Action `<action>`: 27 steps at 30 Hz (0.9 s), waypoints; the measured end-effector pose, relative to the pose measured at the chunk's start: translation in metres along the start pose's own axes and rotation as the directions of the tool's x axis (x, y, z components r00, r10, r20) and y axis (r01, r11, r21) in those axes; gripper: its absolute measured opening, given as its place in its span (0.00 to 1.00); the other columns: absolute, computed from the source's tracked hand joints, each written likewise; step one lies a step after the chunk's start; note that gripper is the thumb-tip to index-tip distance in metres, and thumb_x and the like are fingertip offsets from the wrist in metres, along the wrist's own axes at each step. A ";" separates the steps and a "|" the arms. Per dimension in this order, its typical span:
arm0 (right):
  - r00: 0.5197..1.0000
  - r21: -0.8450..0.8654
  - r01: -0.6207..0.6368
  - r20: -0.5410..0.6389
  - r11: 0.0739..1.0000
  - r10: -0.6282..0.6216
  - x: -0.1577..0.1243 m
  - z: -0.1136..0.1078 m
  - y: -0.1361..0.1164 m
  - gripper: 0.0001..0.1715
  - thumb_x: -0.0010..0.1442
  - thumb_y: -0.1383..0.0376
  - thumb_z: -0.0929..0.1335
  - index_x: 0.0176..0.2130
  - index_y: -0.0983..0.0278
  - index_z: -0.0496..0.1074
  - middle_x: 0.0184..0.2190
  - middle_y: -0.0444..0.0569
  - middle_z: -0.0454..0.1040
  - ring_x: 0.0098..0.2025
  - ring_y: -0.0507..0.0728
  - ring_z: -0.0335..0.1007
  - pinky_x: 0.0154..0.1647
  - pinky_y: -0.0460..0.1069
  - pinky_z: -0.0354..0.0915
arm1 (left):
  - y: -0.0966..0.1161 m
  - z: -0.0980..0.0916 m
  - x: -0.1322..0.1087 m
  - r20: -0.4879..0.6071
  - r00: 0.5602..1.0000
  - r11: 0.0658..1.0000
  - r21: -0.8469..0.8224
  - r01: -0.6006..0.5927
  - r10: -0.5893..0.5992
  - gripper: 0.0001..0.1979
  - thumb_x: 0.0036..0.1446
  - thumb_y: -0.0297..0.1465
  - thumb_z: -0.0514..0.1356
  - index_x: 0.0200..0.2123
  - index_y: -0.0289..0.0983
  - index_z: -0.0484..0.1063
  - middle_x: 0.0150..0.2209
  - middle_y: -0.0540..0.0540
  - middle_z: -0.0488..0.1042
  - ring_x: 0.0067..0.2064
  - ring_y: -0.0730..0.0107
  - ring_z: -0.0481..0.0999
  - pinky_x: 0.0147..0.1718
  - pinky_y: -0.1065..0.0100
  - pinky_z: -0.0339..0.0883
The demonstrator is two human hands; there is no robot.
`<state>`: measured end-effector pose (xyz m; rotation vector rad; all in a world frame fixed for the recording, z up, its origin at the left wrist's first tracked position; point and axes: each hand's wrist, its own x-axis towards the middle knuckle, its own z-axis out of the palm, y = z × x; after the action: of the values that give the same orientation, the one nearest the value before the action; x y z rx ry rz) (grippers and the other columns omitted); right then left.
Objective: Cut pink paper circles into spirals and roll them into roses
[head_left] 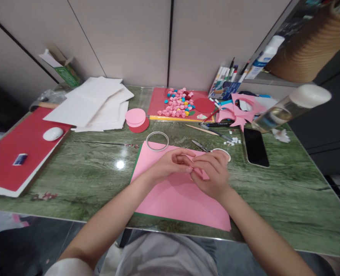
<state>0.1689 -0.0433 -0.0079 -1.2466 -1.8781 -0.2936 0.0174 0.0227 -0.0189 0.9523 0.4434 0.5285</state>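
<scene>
Head view shows left hand (pixel 170 163) and right hand (pixel 212 172) pinched together on a small pink piece (pixel 205 175) above the pink sheet (pixel 181 195); small, even folds would suit.

Small pink paper scrap (pixel 203 175) between fingertips, above flat pink sheet (pixel 175 195) on table.

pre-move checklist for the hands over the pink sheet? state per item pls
1. Left hand and right hand both in view over the pink sheet: ok.
2. What the fingertips pinch where they meet: cannot tell, too small.
3. Pink sheet lies flat, near edge close to the table edge: ok.
4. Tape ring clear of both hands: ok.
5. Scissors just beyond the hands, untouched: ok.
6. Phone apart from the right hand: ok.
</scene>
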 end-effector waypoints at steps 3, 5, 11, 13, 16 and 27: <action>1.000 -0.023 0.016 0.008 1.000 -0.016 -0.001 0.001 0.000 0.08 0.46 0.68 0.70 0.29 0.59 0.68 0.28 0.41 0.75 0.35 0.54 0.66 0.43 0.54 0.56 | -0.002 0.002 0.001 -0.024 1.000 1.000 -0.017 -0.005 0.004 0.20 0.37 0.24 0.67 0.38 0.35 0.70 0.27 0.50 0.72 0.30 0.76 0.71 0.32 0.73 0.62; 0.999 -0.045 0.034 0.002 0.998 -0.034 -0.002 0.001 0.001 0.08 0.47 0.68 0.70 0.30 0.58 0.69 0.27 0.41 0.75 0.35 0.54 0.66 0.43 0.54 0.55 | -0.003 0.003 0.001 -0.030 1.000 1.000 -0.021 -0.006 0.006 0.21 0.37 0.24 0.68 0.38 0.36 0.70 0.27 0.51 0.72 0.30 0.77 0.71 0.32 0.73 0.62; 1.000 -0.054 0.027 -0.002 0.998 -0.027 -0.004 0.001 0.003 0.09 0.47 0.67 0.71 0.31 0.58 0.70 0.28 0.41 0.76 0.35 0.54 0.66 0.44 0.54 0.56 | 0.000 0.000 0.000 -0.032 0.999 1.000 0.002 -0.009 0.010 0.21 0.39 0.24 0.67 0.40 0.35 0.70 0.30 0.48 0.73 0.32 0.75 0.71 0.34 0.73 0.63; 1.000 -0.052 0.020 0.001 0.998 -0.020 -0.004 0.001 0.004 0.08 0.48 0.67 0.71 0.32 0.58 0.70 0.28 0.40 0.75 0.36 0.53 0.65 0.44 0.54 0.56 | 0.001 -0.001 0.000 -0.038 0.999 1.000 0.009 -0.014 0.015 0.20 0.40 0.26 0.66 0.40 0.35 0.70 0.30 0.47 0.73 0.33 0.74 0.72 0.34 0.72 0.64; 1.000 -0.055 0.018 0.005 0.998 -0.018 -0.004 0.001 0.005 0.07 0.48 0.67 0.71 0.31 0.58 0.70 0.28 0.40 0.75 0.36 0.53 0.65 0.44 0.54 0.55 | 0.001 -0.001 -0.001 -0.040 0.999 0.999 0.038 -0.023 0.025 0.19 0.41 0.27 0.66 0.40 0.34 0.70 0.30 0.47 0.74 0.33 0.74 0.72 0.34 0.71 0.64; 0.999 -0.064 -0.034 0.009 0.997 0.034 -0.004 0.002 0.005 0.08 0.47 0.67 0.71 0.31 0.58 0.71 0.28 0.41 0.76 0.36 0.54 0.65 0.44 0.55 0.55 | 0.001 -0.001 0.000 -0.063 0.995 0.990 0.129 -0.064 0.073 0.17 0.42 0.27 0.66 0.39 0.35 0.70 0.31 0.47 0.74 0.34 0.73 0.73 0.36 0.69 0.64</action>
<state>0.1729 -0.0423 -0.0137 -1.3234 -1.8666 -0.3317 0.0165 0.0245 -0.0184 1.0769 0.5108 0.6014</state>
